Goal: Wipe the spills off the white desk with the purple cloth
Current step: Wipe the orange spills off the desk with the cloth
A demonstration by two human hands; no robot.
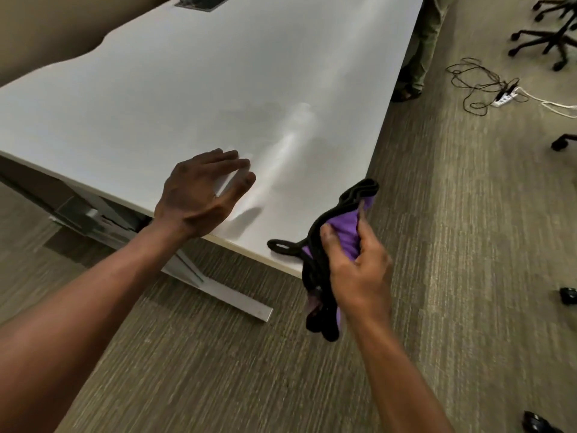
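Observation:
The white desk (193, 98) fills the upper left, its near corner pointing toward me. A shiny wet smear (281, 151) streaks the top near the front right. My left hand (199, 192) hovers over or rests on the desk near the front edge, fingers spread and relaxed. My right hand (356, 264) grips the purple cloth (346, 232), which has a black trim and is bunched up at the desk's near corner. Part of the cloth hangs below the hand, and a black loop lies on the desk top.
The desk's metal leg and foot (231, 300) stand on the carpet below the front edge. A person's legs (421, 54) stand at the desk's right side. Cables and a power strip (502, 95) lie on the floor at right, near office chair bases (549, 35).

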